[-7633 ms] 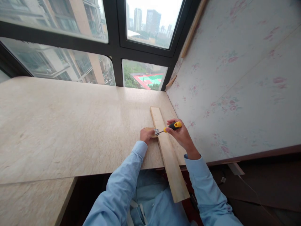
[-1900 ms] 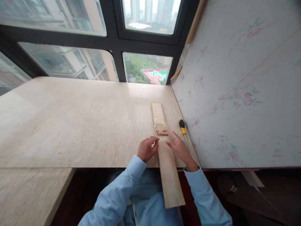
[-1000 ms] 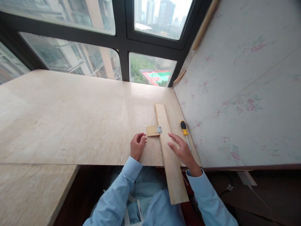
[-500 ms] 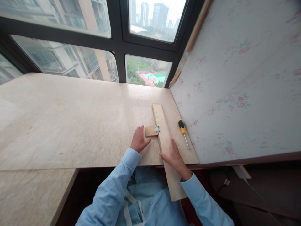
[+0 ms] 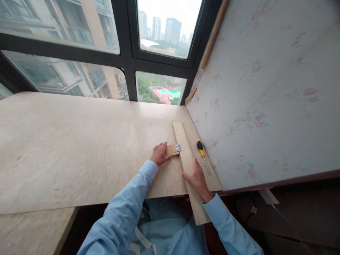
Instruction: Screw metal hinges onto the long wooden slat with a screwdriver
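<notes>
A long pale wooden board (image 5: 184, 141) lies on the countertop, its near end jutting past the edge over my lap. A metal hinge (image 5: 178, 148) joins its left side to a short wooden block (image 5: 171, 150), which lies flat. My left hand (image 5: 159, 154) is closed on the block's left end, fingers over the far side and thumb on the near side. My right hand (image 5: 197, 177) grips the board across its width below the hinge, thumb on the left edge and fingers along the right.
To the board's right lies a screwdriver (image 5: 202, 152) with a black and yellow handle, near the flower-papered wall (image 5: 252, 106). The stone-patterned countertop (image 5: 79, 152) stretches left beneath dark-framed windows (image 5: 130, 60). A white cable (image 5: 285, 216) hangs at the lower right.
My left hand has moved in to the right and closed on the block's end. My right hand stays on the board. The whole view has shifted slightly.
</notes>
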{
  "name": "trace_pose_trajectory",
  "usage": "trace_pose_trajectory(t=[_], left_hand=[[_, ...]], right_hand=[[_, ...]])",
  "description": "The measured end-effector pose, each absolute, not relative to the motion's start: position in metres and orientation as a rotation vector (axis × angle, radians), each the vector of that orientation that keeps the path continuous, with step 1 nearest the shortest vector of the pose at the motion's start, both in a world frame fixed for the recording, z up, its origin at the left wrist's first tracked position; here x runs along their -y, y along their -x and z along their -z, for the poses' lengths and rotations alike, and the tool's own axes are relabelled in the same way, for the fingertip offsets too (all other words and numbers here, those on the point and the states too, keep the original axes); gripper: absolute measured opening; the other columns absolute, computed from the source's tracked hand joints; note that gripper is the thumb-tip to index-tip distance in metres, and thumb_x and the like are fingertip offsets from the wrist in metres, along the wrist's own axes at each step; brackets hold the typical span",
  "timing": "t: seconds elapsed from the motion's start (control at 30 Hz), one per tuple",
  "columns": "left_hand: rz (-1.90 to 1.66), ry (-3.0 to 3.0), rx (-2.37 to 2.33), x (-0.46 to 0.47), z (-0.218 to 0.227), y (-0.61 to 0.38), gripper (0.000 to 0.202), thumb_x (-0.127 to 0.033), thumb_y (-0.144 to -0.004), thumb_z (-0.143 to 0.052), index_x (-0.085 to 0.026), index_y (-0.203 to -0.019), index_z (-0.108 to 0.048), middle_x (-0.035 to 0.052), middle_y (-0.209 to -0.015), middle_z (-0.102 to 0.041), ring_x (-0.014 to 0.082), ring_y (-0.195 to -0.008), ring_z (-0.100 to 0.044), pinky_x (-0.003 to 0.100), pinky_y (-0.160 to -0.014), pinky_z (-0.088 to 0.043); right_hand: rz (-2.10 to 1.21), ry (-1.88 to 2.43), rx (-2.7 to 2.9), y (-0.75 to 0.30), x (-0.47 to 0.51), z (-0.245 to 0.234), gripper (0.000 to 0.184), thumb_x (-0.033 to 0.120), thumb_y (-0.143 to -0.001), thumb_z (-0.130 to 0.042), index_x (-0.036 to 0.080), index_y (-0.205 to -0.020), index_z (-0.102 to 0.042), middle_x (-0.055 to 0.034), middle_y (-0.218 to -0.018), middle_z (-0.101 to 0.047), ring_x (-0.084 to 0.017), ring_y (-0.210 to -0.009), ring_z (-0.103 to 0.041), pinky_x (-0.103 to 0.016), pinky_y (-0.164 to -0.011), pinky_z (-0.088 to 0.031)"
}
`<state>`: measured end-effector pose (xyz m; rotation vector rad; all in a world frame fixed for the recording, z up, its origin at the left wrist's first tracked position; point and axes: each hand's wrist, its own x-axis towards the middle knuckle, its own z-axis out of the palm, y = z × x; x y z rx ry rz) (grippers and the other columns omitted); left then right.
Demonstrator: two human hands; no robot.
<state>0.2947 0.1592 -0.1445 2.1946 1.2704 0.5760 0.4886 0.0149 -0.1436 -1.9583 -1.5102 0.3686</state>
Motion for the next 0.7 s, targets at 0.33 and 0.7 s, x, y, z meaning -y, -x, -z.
trace_pose_trajectory(t=[0.33, 0.7], left_hand=[[-0.427, -2.220, -1.270, -0.192, 0.134, -0.334, 0.084, -0.035, -0.077, -0.072, -0.011, -0.147, -0.033, 0.0230, -0.145, -0.044, 0.0363, -0.146, -0.022, 0.051, -0.116, -0.017], [-0.699, -2.151, -1.099, -0.216, 0.143, -0.332, 0.087, -0.033, -0.065, -0.081, -0.020, -0.142, -0.044, 0.0166, -0.130, -0.057, 0.0340, -0.127, -0.050, 0.051, -0.109, -0.032]], right_hand=[[-0.290, 1.997, 1.527, -0.517, -0.050, 0.134, 0.088, 0.030, -0.066, -0.062, 0.004, -0.145, -0.032, -0.0238, -0.144, -0.043, -0.037, -0.135, -0.042, -0.049, -0.113, -0.035], [-0.302, 1.980, 1.607, -0.535, -0.054, 0.151, 0.085, 0.033, -0.070, -0.061, 0.005, -0.145, -0.033, -0.0227, -0.151, -0.035, -0.035, -0.142, -0.033, -0.050, -0.119, -0.028]])
